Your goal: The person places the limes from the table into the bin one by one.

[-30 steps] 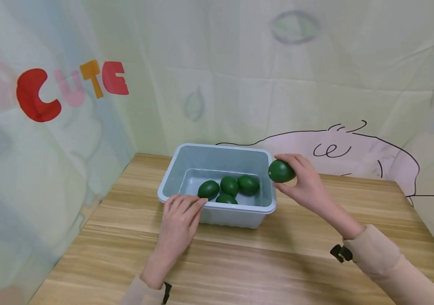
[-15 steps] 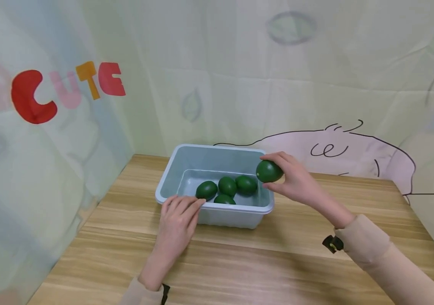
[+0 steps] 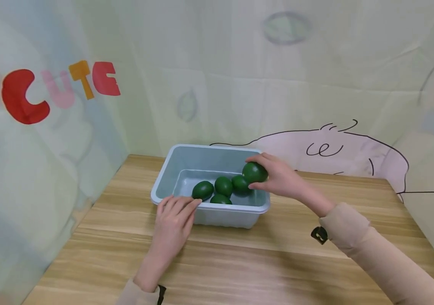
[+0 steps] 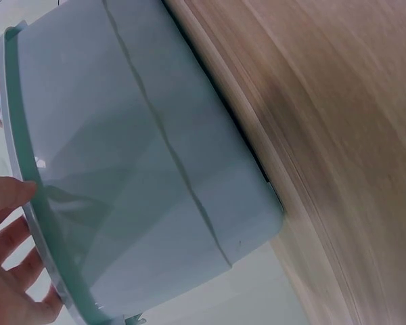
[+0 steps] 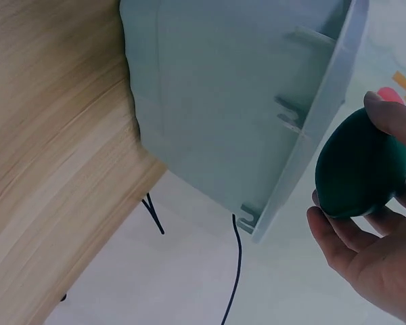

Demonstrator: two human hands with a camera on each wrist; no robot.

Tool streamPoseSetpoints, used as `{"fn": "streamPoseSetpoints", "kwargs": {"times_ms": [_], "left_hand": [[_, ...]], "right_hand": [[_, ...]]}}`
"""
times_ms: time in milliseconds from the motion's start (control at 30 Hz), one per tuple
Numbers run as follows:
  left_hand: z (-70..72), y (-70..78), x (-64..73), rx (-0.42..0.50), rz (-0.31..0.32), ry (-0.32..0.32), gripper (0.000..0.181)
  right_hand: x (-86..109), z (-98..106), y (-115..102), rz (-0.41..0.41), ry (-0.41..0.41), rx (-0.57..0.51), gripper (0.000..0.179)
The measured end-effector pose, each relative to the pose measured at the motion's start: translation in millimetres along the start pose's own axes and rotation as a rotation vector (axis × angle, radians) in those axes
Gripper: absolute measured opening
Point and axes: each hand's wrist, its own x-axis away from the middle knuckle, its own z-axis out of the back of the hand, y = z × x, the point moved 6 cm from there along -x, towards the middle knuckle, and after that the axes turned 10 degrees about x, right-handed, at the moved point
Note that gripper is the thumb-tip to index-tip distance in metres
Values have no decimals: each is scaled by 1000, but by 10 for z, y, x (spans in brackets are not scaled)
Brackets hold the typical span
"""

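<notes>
My right hand (image 3: 279,177) holds a shiny dark green avocado (image 3: 255,172) between thumb and fingers, over the right end of a pale blue plastic bin (image 3: 226,208). In the right wrist view, the held avocado (image 5: 362,166) shows beside the bin's rim, fingers curled under it and thumb across its side. Several more avocados (image 3: 203,190) lie on the bin's floor, one partly hidden by the near wall. My left hand (image 3: 172,224) grips the bin's near rim at its left part. Its thumb (image 4: 13,193) presses the outer side of the rim in the left wrist view.
The bin stands on a wood-grain table (image 3: 232,267), close to its back edge. Printed cloth (image 3: 217,84) hangs behind and at both sides, with the coloured letters CUTE (image 3: 104,79) on the left. Dark straps (image 3: 319,234) show at the sleeve cuffs.
My right hand has carried the avocado leftward, from outside the bin's right rim to over its inside. The left hand has stayed on the near rim. The head view has shifted slightly.
</notes>
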Motion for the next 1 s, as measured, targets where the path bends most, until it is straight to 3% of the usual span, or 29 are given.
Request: {"fn": "streamPoseSetpoints", "kwargs": {"times_ms": [233,567,1000], "left_hand": [[5,-8,7,0,10,-17,27],[14,-3,7,-1,8,-12,27],[12,-3,7,-7,12,-13,26]], "right_hand": [[-40,-155,-10,-15,-69,1,59],[-62,-213,-26,-3,-83,62,60],[-55,-194,-6,8,-26,119,54]]}}
